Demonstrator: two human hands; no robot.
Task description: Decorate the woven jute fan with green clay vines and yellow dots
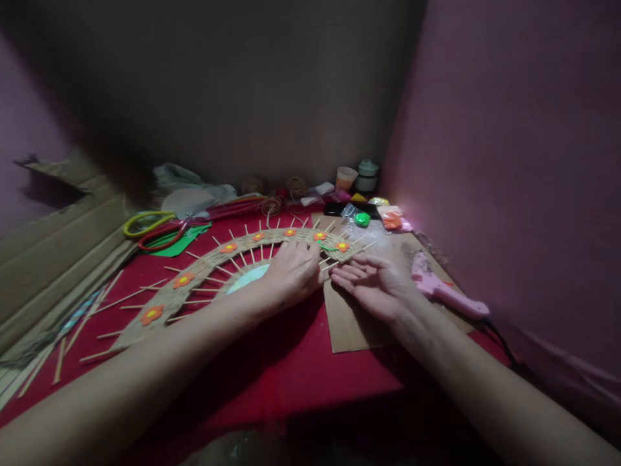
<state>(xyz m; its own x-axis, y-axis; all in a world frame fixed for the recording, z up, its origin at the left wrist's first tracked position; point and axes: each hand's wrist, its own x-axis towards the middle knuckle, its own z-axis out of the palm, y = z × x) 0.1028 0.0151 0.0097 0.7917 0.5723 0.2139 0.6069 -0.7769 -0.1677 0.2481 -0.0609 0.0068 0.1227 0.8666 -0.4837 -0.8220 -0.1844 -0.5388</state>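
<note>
A woven arch (204,264) of twine on thin wooden sticks curves across the red cloth, with orange flowers (183,279) with yellow centres along its band. Near its right end lies a thin green strip (328,248), between two of the flowers. My left hand (295,270) rests over the inner edge of the arch, fingers curled close beside the strip; whatever the fingertips pinch is hidden. Palm up, my right hand (373,283) has its fingers stretched out at the right end of the arch. A pale blue piece (248,278) shows inside the curve.
A pink glue gun (449,296) lies on a cardboard sheet (356,323) at right. Bagged green clay (361,219), orange clay (392,221), a paper cup (346,178) and a jar (367,175) stand behind. Scissors (162,234) and loose sticks (92,314) lie left.
</note>
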